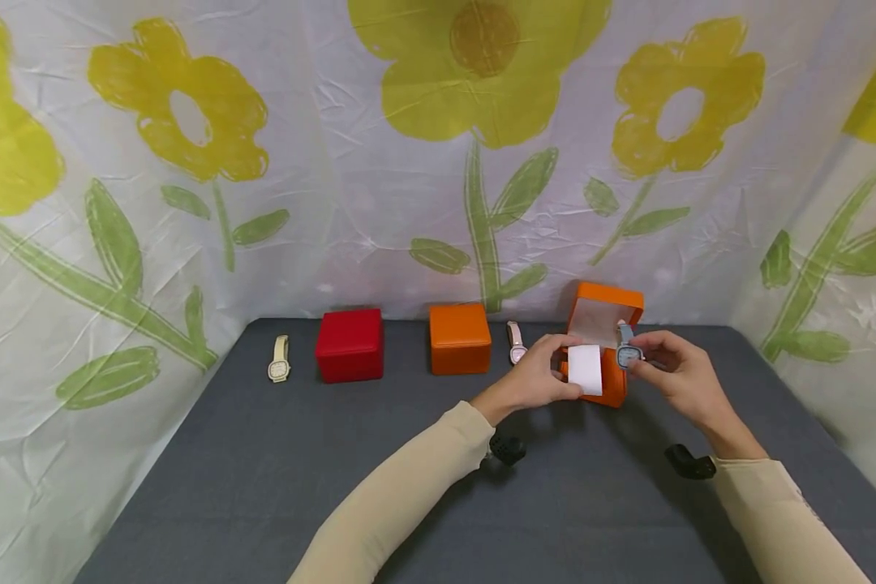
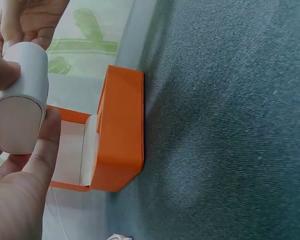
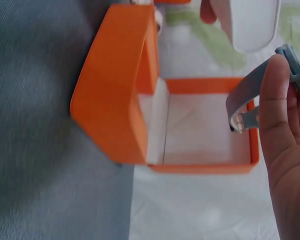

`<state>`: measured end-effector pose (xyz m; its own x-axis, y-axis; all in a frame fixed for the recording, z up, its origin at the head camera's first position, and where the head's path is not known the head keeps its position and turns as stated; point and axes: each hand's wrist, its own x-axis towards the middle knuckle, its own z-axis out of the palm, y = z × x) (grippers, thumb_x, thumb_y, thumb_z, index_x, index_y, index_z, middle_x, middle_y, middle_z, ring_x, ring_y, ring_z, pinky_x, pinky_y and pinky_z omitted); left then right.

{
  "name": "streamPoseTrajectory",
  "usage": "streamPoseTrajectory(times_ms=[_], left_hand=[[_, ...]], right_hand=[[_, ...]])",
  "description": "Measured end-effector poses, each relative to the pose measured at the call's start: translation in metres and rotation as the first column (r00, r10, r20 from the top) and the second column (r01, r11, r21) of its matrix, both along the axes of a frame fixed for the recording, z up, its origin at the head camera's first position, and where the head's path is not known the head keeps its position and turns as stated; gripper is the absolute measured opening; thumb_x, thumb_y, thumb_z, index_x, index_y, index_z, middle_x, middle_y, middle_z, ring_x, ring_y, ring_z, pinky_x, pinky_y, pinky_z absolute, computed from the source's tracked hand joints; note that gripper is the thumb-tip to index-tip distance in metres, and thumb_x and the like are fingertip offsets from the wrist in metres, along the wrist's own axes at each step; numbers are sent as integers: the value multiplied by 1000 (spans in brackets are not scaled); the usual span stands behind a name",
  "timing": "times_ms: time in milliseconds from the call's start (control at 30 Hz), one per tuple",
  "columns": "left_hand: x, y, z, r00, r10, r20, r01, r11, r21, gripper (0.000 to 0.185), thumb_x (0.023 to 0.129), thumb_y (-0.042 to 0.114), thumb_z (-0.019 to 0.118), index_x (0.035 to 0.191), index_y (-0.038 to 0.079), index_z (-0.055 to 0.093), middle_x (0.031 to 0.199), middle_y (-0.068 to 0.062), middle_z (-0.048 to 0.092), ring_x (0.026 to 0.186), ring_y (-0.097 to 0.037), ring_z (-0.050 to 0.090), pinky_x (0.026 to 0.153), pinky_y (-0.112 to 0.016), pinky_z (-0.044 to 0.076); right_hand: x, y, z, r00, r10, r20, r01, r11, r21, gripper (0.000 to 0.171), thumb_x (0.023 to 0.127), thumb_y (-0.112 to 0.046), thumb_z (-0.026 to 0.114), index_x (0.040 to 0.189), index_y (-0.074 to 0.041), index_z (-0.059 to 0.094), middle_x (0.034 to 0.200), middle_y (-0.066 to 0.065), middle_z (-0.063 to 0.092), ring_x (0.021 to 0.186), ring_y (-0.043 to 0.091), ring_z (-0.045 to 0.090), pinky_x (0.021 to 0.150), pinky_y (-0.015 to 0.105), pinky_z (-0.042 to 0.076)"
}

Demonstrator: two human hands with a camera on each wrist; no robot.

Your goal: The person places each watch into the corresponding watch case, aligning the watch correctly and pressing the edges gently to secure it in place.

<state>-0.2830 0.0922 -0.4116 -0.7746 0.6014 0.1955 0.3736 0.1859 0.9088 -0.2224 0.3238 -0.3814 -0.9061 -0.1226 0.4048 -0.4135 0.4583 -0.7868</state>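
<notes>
Head view: right of centre on the grey bench (image 1: 277, 478), left hand (image 1: 536, 380) gripping a white watch cushion (image 1: 586, 370) in front of an open orange watch box (image 1: 603, 341); right hand (image 1: 677, 369) pinching a blue-grey wristwatch (image 1: 628, 350) just beside it. Further left: pink watch (image 1: 515, 344), closed orange box (image 1: 459, 338), red box (image 1: 349, 345), cream watch (image 1: 280, 359).

Left wrist view: upper left, cushion (image 2: 22, 97) clamped between thumb and fingers; box (image 2: 117, 131) at centre.

Right wrist view: right edge, fingers (image 3: 275, 107) holding the watch strap (image 3: 247, 97) over the box's pale lining (image 3: 200, 127).
</notes>
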Motion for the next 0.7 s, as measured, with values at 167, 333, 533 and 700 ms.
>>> streamPoseTrajectory(times_ms=[167, 333, 533, 700], left_hand=[[0, -4, 0, 1000, 1, 26, -1, 1000, 9, 69, 77, 4, 78, 138, 8, 46, 131, -5, 45, 106, -17, 54, 77, -18, 51], [2, -9, -1, 998, 6, 70, -7, 1000, 10, 68, 78, 2, 76, 138, 10, 46, 135, -4, 42, 108, -10, 53, 78, -19, 52], [0, -16, 0, 998, -15, 59, 11, 998, 58, 69, 78, 1, 76, 140, 8, 45, 136, -6, 42, 112, -13, 53, 78, -21, 52], [0, -22, -3, 998, -11, 67, 3, 993, 116, 70, 77, -1, 76, 139, 2, 44, 134, -7, 45, 111, -18, 56, 80, -23, 53]], right_hand=[[0, -11, 0, 997, 79, 2, -79, 995, -61, 27, 87, 1, 66, 112, 5, 59, 97, 6, 63, 78, 15, 65, 69, 24, 55], [0, -18, -4, 990, 134, 44, -130, 988, -85, 25, 89, 1, 64, 113, 6, 59, 99, 12, 60, 76, 20, 64, 69, 30, 56], [1, -26, -4, 978, 203, 58, -195, 974, -117, 25, 90, 3, 62, 114, 7, 59, 102, 9, 60, 74, 25, 62, 67, 32, 56], [2, -34, -4, 969, 243, 54, -234, 963, -132, 25, 91, 2, 61, 114, 8, 58, 109, 11, 60, 76, 23, 62, 67, 31, 56]])
